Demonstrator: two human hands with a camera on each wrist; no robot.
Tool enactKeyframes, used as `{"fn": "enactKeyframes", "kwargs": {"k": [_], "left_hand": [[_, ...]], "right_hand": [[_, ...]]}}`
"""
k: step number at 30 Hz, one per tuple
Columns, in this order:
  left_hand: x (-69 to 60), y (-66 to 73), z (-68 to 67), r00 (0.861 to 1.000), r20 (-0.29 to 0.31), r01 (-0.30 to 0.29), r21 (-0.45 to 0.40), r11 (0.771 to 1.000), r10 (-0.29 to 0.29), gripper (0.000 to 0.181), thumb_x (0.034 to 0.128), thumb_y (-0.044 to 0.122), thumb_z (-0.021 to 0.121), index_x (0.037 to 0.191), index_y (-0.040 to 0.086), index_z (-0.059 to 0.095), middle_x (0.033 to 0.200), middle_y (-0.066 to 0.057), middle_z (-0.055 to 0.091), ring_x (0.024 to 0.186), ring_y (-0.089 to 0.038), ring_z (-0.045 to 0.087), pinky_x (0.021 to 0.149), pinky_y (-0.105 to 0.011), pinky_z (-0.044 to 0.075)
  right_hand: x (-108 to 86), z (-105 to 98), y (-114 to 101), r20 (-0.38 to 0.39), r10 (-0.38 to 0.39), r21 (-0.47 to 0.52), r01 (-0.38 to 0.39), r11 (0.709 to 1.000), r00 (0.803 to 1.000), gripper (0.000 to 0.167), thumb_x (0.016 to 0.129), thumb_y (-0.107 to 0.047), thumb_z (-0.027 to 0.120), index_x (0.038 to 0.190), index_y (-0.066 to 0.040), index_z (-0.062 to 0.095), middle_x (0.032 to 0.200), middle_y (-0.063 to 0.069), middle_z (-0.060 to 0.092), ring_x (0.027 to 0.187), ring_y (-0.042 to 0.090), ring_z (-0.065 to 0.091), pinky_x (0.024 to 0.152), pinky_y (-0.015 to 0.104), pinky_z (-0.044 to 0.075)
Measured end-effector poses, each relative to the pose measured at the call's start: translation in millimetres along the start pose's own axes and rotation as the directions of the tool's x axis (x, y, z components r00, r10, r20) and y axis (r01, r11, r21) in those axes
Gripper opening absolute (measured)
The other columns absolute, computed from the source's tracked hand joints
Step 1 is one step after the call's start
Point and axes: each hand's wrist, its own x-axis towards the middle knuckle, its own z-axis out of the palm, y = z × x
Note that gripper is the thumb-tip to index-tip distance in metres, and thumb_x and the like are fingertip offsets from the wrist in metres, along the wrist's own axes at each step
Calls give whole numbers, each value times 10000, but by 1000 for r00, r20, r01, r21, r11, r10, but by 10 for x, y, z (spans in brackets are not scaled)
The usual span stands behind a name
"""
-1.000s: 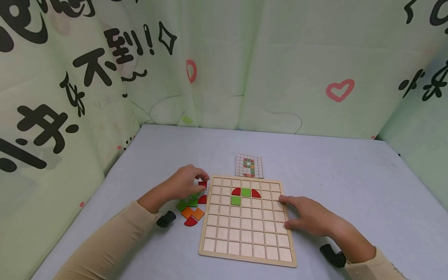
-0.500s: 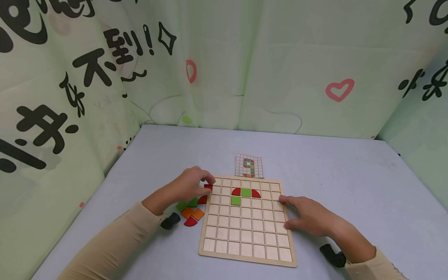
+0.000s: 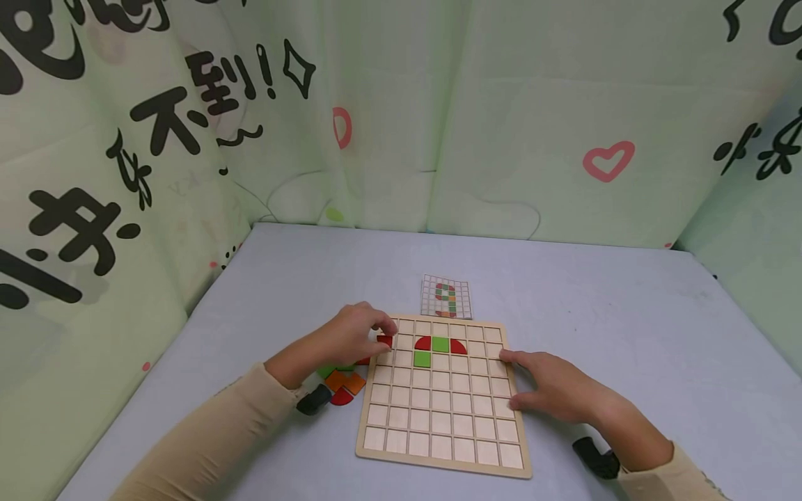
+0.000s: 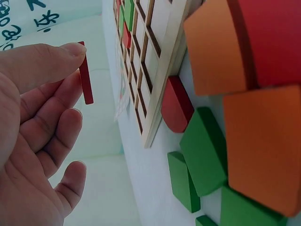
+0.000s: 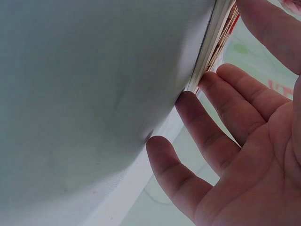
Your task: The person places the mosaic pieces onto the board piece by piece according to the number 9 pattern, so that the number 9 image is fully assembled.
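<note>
Between thumb and fingertip my left hand (image 3: 351, 337) pinches a small red piece (image 3: 385, 340) above the upper left of a wooden grid board (image 3: 432, 421). In the left wrist view this red piece (image 4: 86, 81) shows edge-on, so its outline is hidden. On the board lie two red quarter-round pieces (image 3: 459, 346) with a green square (image 3: 441, 344) between them, and another green square (image 3: 422, 359) below the left one. My right hand (image 3: 557, 384) rests thumb and fingers along the board's right edge. Its fingers (image 5: 188, 113) are extended in the right wrist view.
Loose orange squares (image 3: 354, 383), green pieces (image 4: 204, 150) and red rounded pieces (image 3: 342, 397) lie left of the board, partly behind the left hand. A pattern card (image 3: 464, 299) sits behind the board. Black devices (image 3: 596, 457) hang at the wrists. Curtains (image 3: 520, 125) surround the white table (image 3: 595, 292).
My left hand has carried the red piece rightward from the loose pile to over the board's upper left. The right hand and the board have stayed in place.
</note>
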Motion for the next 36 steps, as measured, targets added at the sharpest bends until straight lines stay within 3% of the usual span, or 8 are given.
{"fn": "enactKeyframes", "kwargs": {"k": [11,21,36], "left_hand": [[22,97,54,999,29,-32,-13,999,32,188,884,141,778,1063,109,730,994,35,680,984,-183,519,786,-294,495],[48,131,100,997,44,-55,-38,998,57,194,900,161,762,1085,112,732,998,49,665,975,-155,518,799,-296,490],[91,212,152,995,90,-42,-37,998,45,163,916,153,744,1078,139,734,997,88,643,1001,-145,535,835,-277,489]], "right_hand": [[1,-6,-5,4,10,11,-10,1000,1000,766,825,-290,820,1452,0,487,1423,238,511,1315,456,450,1027,589,379],[-2,-4,-7,3,6,8,-6,1000,1000,760,827,-285,818,1449,1,489,1421,237,513,1315,453,453,1029,587,380],[9,1,3,3,-1,8,1,1000,1000,751,830,-284,815,1444,3,493,1416,232,518,1314,446,457,1030,584,382]]}}
